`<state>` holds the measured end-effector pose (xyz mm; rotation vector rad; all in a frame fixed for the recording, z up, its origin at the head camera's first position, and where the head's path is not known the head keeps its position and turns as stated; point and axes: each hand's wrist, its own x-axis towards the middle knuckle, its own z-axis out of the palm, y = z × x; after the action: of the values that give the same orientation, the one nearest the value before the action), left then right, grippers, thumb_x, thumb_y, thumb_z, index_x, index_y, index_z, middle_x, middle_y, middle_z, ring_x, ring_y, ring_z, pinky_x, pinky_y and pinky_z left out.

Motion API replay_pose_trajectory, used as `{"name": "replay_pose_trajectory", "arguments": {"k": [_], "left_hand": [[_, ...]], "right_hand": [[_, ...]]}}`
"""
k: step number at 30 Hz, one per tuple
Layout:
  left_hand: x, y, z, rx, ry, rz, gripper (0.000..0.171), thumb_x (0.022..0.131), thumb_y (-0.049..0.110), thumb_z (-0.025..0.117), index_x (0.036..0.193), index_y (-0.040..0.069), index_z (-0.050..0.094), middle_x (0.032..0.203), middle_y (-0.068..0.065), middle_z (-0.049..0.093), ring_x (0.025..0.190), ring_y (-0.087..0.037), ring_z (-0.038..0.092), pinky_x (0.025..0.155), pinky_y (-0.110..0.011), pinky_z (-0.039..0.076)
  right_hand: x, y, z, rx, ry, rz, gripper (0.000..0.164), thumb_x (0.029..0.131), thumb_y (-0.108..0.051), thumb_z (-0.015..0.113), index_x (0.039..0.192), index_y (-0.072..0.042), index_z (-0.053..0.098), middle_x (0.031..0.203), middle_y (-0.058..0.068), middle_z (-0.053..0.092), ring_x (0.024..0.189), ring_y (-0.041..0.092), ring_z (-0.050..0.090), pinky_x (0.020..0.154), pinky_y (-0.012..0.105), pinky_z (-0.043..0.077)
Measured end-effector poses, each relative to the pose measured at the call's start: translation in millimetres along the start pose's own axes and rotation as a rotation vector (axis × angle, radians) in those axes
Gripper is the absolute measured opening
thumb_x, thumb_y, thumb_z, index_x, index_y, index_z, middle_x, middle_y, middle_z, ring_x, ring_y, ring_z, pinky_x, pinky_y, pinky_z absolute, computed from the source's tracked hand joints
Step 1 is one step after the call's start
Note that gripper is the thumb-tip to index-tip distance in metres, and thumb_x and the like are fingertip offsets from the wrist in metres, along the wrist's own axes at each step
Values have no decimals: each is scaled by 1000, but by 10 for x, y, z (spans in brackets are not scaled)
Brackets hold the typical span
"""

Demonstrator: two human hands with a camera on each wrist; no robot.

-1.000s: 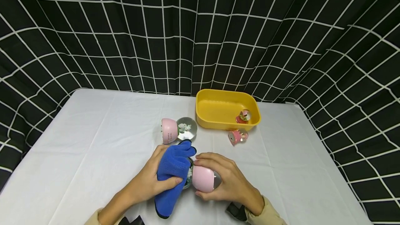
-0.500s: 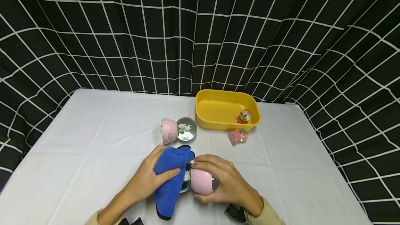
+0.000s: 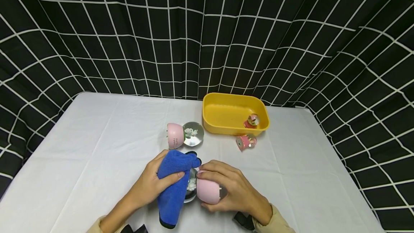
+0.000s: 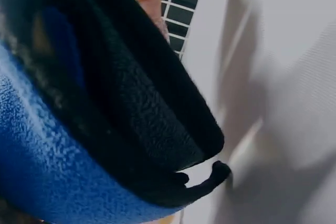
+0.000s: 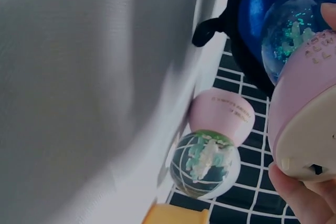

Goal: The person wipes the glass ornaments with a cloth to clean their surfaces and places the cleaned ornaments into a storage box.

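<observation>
My right hand (image 3: 231, 186) grips the pink base of a snow globe (image 3: 208, 191), tilted on its side with its glass pointing left. White and teal figures with glitter show inside its glass in the right wrist view. In my left hand (image 3: 150, 182) is a blue cloth (image 3: 174, 186) with black edging, the thumb on top of it, and the cloth lies against the globe's glass. In the left wrist view the cloth (image 4: 79, 166) fills much of the frame and hides the fingers. Behind the hands a second pink-based snow globe (image 3: 175, 136) lies on its side.
A yellow tray (image 3: 223, 129) stands at the back of the white-covered table (image 3: 97, 136), with a small snow globe (image 3: 251, 120) inside. Another small pink snow globe (image 3: 245, 141) lies just in front of it. A black gridded curtain (image 3: 181, 39) rises behind the table.
The left hand and cloth have shifted slightly left and nearer, baring more of the globe's glass. The right hand has edged slightly left and nearer with the snow globe.
</observation>
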<state>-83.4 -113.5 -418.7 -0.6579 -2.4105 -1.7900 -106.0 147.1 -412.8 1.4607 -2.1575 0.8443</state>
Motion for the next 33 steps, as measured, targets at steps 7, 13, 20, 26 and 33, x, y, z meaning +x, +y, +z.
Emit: {"name": "replay_pose_trajectory", "arguments": {"k": [7,13,20,26,33], "left_hand": [[9,-27,-62,-164,-185,-104,47,96,15,61,140,8,47,123,-12,61,102,-12,65,86,-30,56],[-2,-16,-113,-222,-223,-186,42,100,16,52,137,-3,45,112,-23,65,89,-16,70,74,-35,60],[8,2,-159,-295,-284,-207,42,104,17,45,138,-8,44,112,-28,64,89,-19,72,73,-38,61],[4,-21,-226,-418,-461,-229,52,105,21,38,145,-10,30,124,-31,56,105,-19,66,86,-33,57],[-20,-18,-268,-482,-490,-215,60,103,25,38,149,-10,22,136,-32,45,117,-17,56,96,-28,49]], "right_hand": [[3,16,-7,-14,16,-82,71,59,-34,93,121,-12,67,122,8,67,113,22,63,105,32,49],[18,36,14,20,33,-147,70,60,-34,93,119,-8,67,121,11,67,113,26,63,105,35,49],[35,30,25,43,55,-176,71,56,-30,95,118,-6,67,119,14,67,111,27,63,103,36,51],[57,35,-19,129,85,-172,69,59,-29,94,116,-1,66,119,18,66,112,29,63,103,35,51],[78,35,-60,223,101,-141,67,63,-26,93,116,1,64,120,17,64,113,28,61,103,33,50]]}}
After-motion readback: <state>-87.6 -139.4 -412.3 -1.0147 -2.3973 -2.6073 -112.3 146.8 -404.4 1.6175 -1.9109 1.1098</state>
